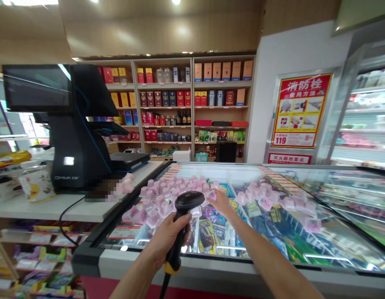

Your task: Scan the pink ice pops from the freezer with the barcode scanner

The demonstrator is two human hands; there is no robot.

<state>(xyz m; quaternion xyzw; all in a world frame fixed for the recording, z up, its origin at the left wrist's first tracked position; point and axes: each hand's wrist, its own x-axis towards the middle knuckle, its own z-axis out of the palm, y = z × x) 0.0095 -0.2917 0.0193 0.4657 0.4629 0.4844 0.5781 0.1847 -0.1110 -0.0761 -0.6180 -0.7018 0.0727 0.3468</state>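
My left hand (170, 232) is wrapped round the handle of a black barcode scanner (189, 200) with a yellow-ringed base and a cable running down. Its head faces right, toward my right hand (221, 202). Between the fingers of that hand is a small pink cup (211, 194) with a printed label turned to the scanner. Many similar pink cups (167, 189) stand crowded on the glass top of a chest freezer (136, 265). More pink cups (263, 197) are grouped to the right of my right hand.
On the white counter (86, 209) at left stands a black checkout terminal (83, 141), beside patterned paper tubs (36, 182). Colourful frozen packs (207, 236) show through the freezer glass. Shelves of boxed goods (165, 99) line the back, with a red fire-hydrant sign (301, 112) on the wall.
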